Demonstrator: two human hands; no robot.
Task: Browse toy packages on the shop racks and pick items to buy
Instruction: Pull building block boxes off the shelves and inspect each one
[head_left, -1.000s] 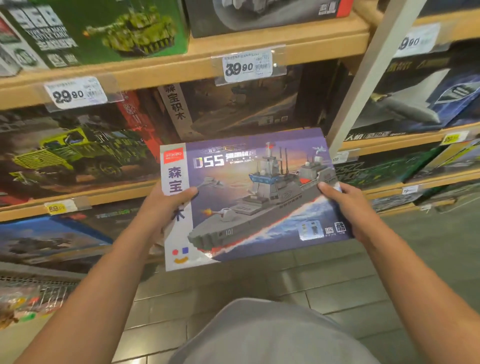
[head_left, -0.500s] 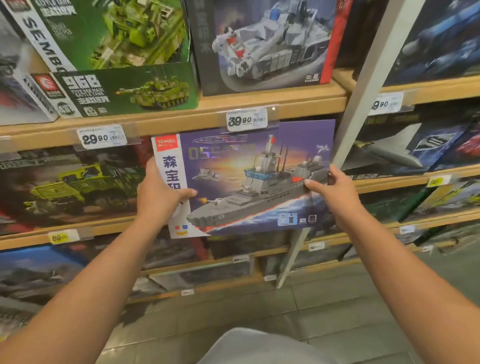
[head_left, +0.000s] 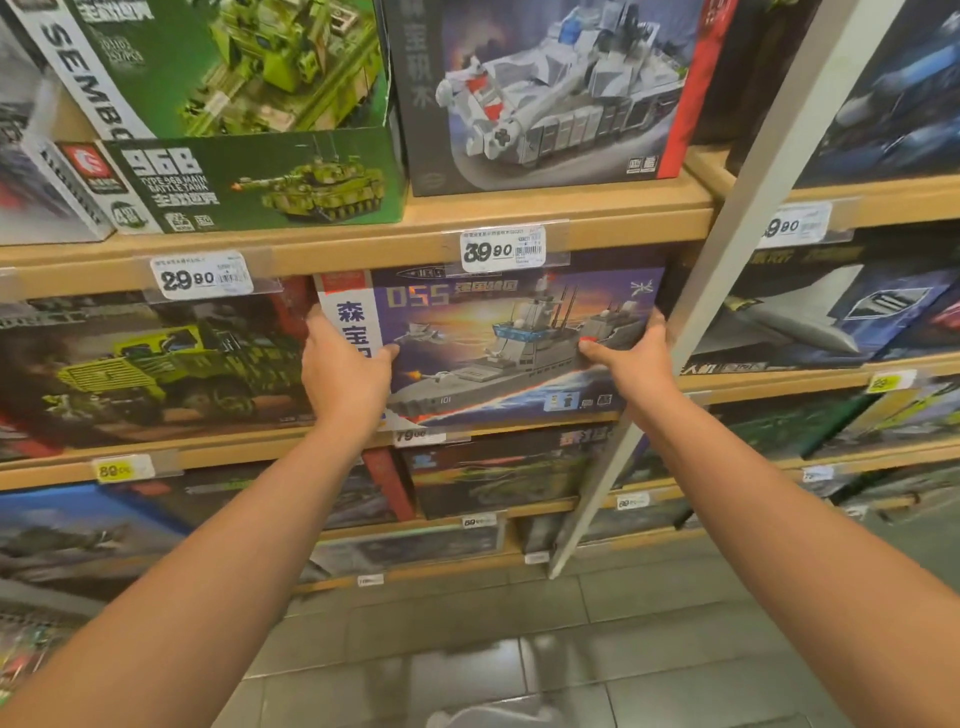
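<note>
While upright, 1 warship box (head_left: 498, 343), gripped w/ 2 hands: left hand (head_left: 345, 371), right hand (head_left: 631, 364)

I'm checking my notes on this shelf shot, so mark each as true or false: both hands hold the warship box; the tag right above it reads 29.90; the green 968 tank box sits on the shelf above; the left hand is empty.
1. Both hands hold the warship box. True: the left hand and right hand grip its two sides.
2. The tag directly above it reads 29.90. False: that tag reads 39.90.
3. The green 968 tank box sits on the shelf above. True.
4. The left hand is empty. False: it grips the box.
</note>
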